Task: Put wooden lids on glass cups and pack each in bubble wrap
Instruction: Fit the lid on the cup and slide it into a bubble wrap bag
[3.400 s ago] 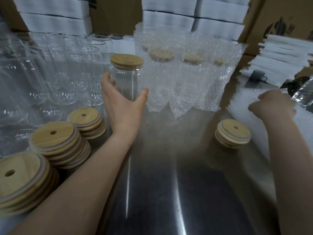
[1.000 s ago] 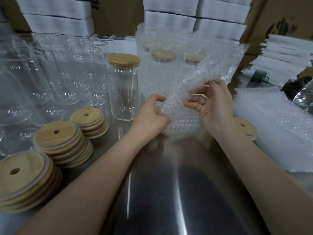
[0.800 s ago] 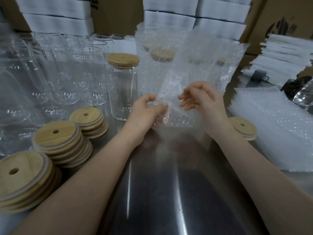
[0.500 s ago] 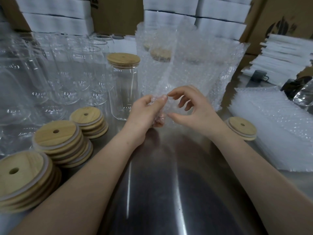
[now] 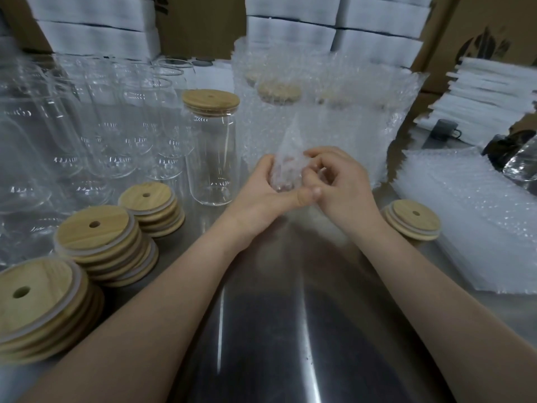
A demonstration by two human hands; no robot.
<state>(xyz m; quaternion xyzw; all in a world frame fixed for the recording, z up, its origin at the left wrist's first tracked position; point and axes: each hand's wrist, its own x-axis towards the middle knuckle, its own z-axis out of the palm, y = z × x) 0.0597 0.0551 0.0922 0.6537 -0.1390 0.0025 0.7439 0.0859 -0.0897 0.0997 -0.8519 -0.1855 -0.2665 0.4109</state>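
Head view: just right of the tall clear glass cup (image 5: 213, 161) capped with a round wooden lid (image 5: 210, 100), the left hand (image 5: 260, 196) and right hand (image 5: 341, 189) both pinch a clear bubble-wrap pouch (image 5: 286, 158), apparently working its mouth apart. The slick film may stay stuck or slip; a jerked hand could topple that cup standing close by.

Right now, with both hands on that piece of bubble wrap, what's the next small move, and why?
Probably pull the bubble wrap bag apart at its edge to open it. The left hand and right hand both pinch it close together, and it looks flat and closed. The lidded glass cup stands unwrapped just left of the hands, ready to go in.
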